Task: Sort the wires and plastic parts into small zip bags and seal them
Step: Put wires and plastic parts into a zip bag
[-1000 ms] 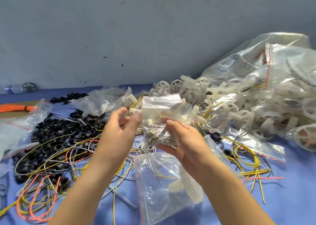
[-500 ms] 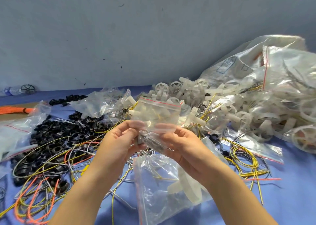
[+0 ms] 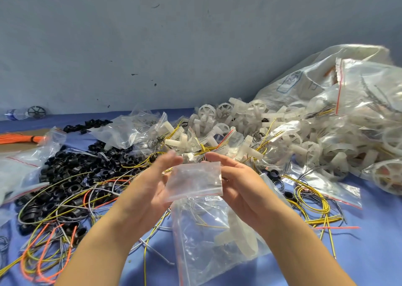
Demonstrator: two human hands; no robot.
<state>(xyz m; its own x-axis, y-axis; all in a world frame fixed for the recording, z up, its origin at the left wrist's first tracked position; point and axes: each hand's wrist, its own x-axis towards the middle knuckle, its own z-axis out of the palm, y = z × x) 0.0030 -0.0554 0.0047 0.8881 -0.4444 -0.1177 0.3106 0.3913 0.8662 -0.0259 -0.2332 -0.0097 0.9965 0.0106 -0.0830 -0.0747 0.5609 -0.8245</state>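
A small clear zip bag point(image 3: 195, 178) hangs between my two hands above the table, its red zip strip along the lower edge. My left hand point(image 3: 150, 183) holds its left side with the fingers stretched upward; they are blurred. My right hand point(image 3: 241, 183) holds its right side. What the bag contains is hard to make out. Under my hands a larger clear zip bag point(image 3: 208, 242) lies flat with a white plastic part and thin wires inside. Loose yellow, orange and grey wires point(image 3: 54, 238) spread over the blue table point(image 3: 369, 253).
A heap of black plastic rings point(image 3: 76, 170) lies at the left. White plastic wheels point(image 3: 280, 133) and filled clear bags point(image 3: 365, 103) pile up at the right. An orange wire bundle point(image 3: 17, 138) and more bags point(image 3: 19, 164) sit at the far left. A wall stands behind.
The small bag has turned over: its red zip strip was at the top and is now at the bottom. Both hands have come lower and nearer to me.
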